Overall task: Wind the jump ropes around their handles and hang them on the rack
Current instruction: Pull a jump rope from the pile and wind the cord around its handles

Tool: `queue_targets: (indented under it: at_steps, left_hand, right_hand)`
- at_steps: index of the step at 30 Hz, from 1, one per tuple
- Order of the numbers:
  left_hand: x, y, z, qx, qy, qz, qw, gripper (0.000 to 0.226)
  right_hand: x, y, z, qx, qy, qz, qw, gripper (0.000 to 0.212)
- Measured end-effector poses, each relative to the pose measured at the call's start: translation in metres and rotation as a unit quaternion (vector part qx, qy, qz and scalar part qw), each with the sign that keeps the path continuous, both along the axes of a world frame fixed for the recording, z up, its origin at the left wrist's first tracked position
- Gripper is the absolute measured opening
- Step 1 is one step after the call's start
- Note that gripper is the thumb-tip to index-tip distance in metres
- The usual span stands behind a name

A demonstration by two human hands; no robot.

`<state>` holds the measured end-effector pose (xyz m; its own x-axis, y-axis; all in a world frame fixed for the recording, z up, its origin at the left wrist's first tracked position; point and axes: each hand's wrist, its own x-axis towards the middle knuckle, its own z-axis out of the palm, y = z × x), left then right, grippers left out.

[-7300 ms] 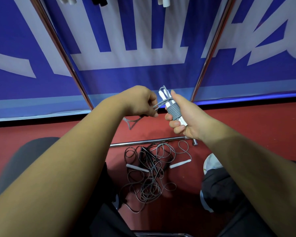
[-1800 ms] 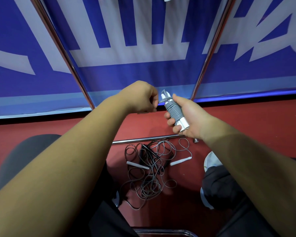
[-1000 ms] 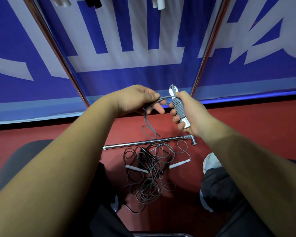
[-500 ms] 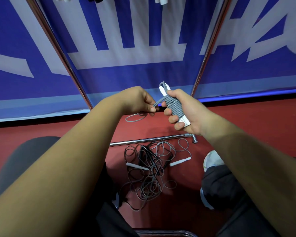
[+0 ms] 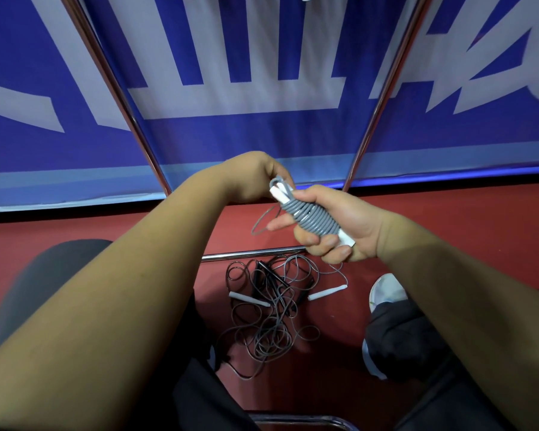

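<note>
Head view: our right hand [image 5: 350,220] grips the wound handles [image 5: 316,219]; our left hand [image 5: 250,178] curls behind their top, its grasp we cannot tell; loose ropes [image 5: 269,318] lie below them.

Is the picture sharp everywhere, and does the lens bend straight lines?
Head view: the jump rope in the right hand is sharp; the banner smears at the far right; the rack poles lean apart, wide-angle distortion; the floor bar glints.

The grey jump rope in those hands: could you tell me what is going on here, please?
A person holds a grey jump rope, mostly wound around its white handles. The right hand grips the wound bundle; the left hand holds the loose tail near the handle tops. More ropes lie tangled on the red floor below, not yet wound.
</note>
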<state>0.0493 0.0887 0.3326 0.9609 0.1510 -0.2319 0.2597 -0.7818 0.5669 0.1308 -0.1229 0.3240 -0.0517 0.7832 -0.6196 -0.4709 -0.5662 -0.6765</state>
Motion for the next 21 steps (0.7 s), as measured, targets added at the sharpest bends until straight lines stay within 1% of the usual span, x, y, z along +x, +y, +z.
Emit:
queue_targets:
  at_steps: [1,3,5,7,9,13,17,21]
  left_hand:
    - [0.0,0.0,0.002,-0.016,-0.004,-0.001,1.0,0.024]
    - [0.0,-0.003,0.007,-0.055,-0.018,0.007,0.998,0.02]
    - [0.001,-0.005,0.011,-0.067,-0.035,0.006,0.997,0.018]
    - [0.001,-0.006,0.014,-0.043,-0.053,0.003,0.998,0.015]
    - [0.001,-0.007,0.017,-0.021,-0.069,0.012,0.997,0.012]
    - [0.001,-0.008,0.023,0.014,-0.089,0.021,0.996,0.013]
    - [0.001,-0.007,0.026,0.05,-0.088,-0.002,0.995,0.012]
    - [0.0,-0.006,0.024,0.089,-0.083,-0.021,0.992,0.013]
  right_hand:
    - [-0.002,0.0,-0.001,0.0,0.001,0.017,1.0,0.058]
    - [-0.006,0.001,-0.003,-0.006,-0.01,0.037,0.999,0.055]
    - [-0.008,0.003,-0.006,-0.027,-0.026,0.043,0.998,0.048]
    - [-0.007,0.004,-0.009,-0.037,-0.036,0.039,0.998,0.047]
    - [-0.004,0.004,-0.014,-0.035,-0.052,0.026,0.998,0.054]
    - [0.001,0.005,-0.021,-0.036,-0.076,-0.003,0.996,0.052]
    - [0.003,0.005,-0.027,-0.048,-0.097,-0.038,0.993,0.041]
    - [0.007,0.009,-0.035,-0.052,-0.125,-0.109,0.985,0.035]
